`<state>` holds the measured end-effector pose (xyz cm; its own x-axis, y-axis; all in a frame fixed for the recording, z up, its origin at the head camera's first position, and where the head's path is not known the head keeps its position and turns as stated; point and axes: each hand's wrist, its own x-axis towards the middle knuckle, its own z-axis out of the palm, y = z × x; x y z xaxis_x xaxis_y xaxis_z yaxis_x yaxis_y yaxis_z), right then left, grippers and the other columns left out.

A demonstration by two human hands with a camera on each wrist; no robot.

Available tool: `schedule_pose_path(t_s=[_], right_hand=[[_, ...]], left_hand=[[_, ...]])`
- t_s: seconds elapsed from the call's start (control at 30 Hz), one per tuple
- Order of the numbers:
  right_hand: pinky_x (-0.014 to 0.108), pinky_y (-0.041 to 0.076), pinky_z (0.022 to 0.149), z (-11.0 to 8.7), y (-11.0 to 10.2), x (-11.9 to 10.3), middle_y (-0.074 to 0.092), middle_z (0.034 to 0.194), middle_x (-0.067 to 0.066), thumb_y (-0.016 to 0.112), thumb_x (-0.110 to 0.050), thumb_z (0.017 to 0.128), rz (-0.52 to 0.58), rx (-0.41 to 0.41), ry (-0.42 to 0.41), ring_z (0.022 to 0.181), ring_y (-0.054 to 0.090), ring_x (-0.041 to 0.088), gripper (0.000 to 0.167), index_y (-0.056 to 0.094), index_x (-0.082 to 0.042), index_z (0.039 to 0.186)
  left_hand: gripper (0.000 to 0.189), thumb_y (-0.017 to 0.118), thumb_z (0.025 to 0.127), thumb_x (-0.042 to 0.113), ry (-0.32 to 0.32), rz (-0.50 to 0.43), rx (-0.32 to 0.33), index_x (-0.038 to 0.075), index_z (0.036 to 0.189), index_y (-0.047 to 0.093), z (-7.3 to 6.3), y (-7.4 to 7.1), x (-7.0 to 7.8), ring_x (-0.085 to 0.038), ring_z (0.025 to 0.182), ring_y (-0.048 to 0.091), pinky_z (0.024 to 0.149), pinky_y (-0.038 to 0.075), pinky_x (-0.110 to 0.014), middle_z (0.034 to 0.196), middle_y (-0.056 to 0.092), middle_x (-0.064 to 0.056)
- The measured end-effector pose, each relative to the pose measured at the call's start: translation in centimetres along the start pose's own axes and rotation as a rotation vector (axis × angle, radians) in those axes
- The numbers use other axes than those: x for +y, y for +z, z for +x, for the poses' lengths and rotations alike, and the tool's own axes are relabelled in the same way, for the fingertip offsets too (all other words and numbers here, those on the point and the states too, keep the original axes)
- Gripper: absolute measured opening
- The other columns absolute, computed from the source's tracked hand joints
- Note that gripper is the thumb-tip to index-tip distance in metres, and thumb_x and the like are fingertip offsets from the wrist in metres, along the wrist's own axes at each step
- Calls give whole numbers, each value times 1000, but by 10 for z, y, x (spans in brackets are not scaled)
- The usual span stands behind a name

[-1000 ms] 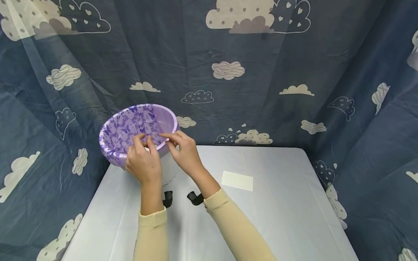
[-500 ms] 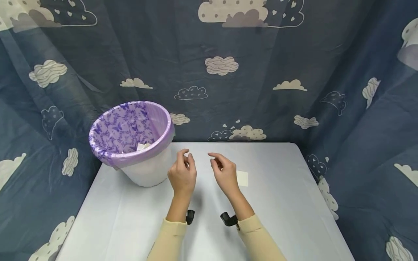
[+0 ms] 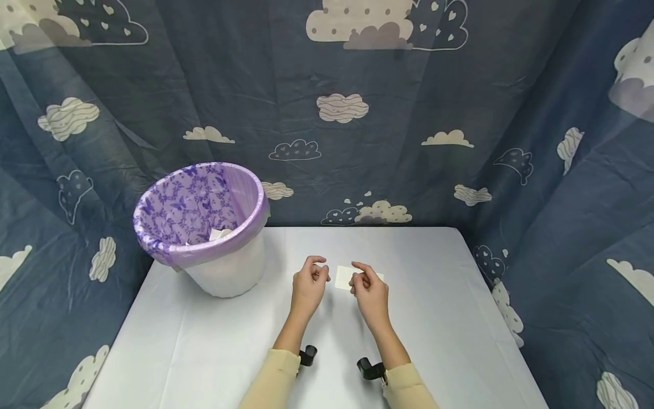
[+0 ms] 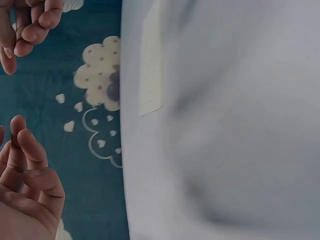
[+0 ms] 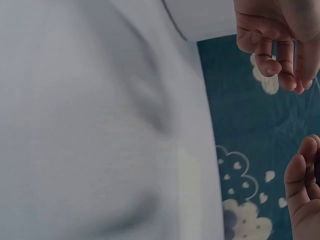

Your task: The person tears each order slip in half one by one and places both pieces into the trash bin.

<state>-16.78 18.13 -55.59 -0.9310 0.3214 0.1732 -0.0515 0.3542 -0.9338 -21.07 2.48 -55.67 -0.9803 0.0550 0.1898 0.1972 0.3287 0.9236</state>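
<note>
My left hand [image 3: 309, 287] hovers over the table in the head view, fingers loosely bent and holding nothing. Beside it, a small gap away, my right hand [image 3: 370, 292] has its fingers bent in the same relaxed way, also with nothing in them. A cream slip of paper [image 3: 343, 277] lies flat on the table just beyond; the right fingers overlap its right part in the head view. Faint lines cross the paper [image 4: 151, 65] in the left wrist view. Both the left hand [image 4: 30, 185] and right hand [image 4: 30, 25] appear there with empty fingertips.
A white bin [image 3: 227, 272] lined with a purple butterfly-patterned bag [image 3: 189, 207] stands at the left of the white table [image 3: 424, 341]. Scraps of white paper [image 3: 219, 233] lie inside it. A dark curtain [image 3: 286, 74] with clouds hangs behind the table.
Both hands have left the bin's rim, where their fingertips were working over the opening, and moved right and nearer to the paper slip. The bin and slip stay on the table.
</note>
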Motion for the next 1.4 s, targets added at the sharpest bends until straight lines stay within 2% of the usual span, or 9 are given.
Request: schedule_pose_path(t_s=[0.23, 0.43, 0.57, 0.7, 0.87, 1.13, 1.3, 1.4], right_hand=[[19, 54, 60, -7, -6, 15, 71, 83, 17, 59, -7, 105, 44, 10, 84, 63, 63, 8, 28, 71, -8, 131], [19, 54, 61, -3, -10, 33, 73, 84, 14, 61, -9, 105, 6, 29, 141, 64, 64, 7, 31, 68, -6, 135], [19, 53, 57, 5, -11, 51, 74, 83, 15, 61, -9, 103, -20, 41, 187, 62, 63, 8, 34, 66, -4, 136], [18, 52, 54, 15, -7, 68, 73, 78, 11, 61, -7, 101, -25, 37, 232, 59, 62, 7, 36, 64, -2, 136], [18, 51, 51, 27, -2, 83, 73, 76, 9, 60, -4, 101, -50, 19, 252, 55, 60, 6, 37, 63, 1, 137], [19, 49, 49, 40, 4, 85, 72, 74, 13, 59, -3, 100, -45, -20, 266, 53, 60, 9, 41, 59, 6, 140], [19, 48, 47, 46, 4, 82, 71, 70, 9, 59, -3, 99, -124, -47, 275, 50, 59, 10, 46, 57, 6, 144], [20, 46, 47, 50, 4, 78, 69, 66, 6, 58, -5, 97, -182, -63, 272, 48, 57, 9, 50, 55, 8, 146]], left_hand=[[20, 62, 105, 18, -41, -2, -60, 10, 123, 67, -5, 14, -11, -5, 55, 53, 53, 41, -20, 80, 77, -3], [23, 63, 105, 18, -63, -3, -89, 6, 124, 67, -3, 27, -14, -5, 57, 58, 54, 45, -22, 78, 75, 0], [20, 65, 103, 17, -76, 29, -106, 9, 121, 68, 1, 41, -19, -3, 59, 59, 56, 46, -22, 78, 75, 1], [19, 68, 101, 16, -89, 53, -122, 9, 119, 68, 8, 55, -27, -3, 59, 59, 57, 46, -23, 79, 75, 0], [22, 72, 99, 14, -115, 80, -133, 8, 120, 68, 17, 70, -38, -5, 62, 58, 59, 47, -23, 80, 74, -1], [30, 72, 99, 14, -110, 179, -194, 6, 128, 66, 26, 88, -46, -7, 65, 60, 61, 49, -23, 83, 75, -3], [40, 70, 100, 13, -121, 191, -241, 4, 138, 61, 29, 99, -45, -7, 60, 58, 57, 46, -20, 79, 73, -1], [48, 69, 99, 11, -134, 210, -247, 2, 144, 57, 31, 104, -42, -8, 56, 57, 54, 44, -19, 74, 71, -2]])
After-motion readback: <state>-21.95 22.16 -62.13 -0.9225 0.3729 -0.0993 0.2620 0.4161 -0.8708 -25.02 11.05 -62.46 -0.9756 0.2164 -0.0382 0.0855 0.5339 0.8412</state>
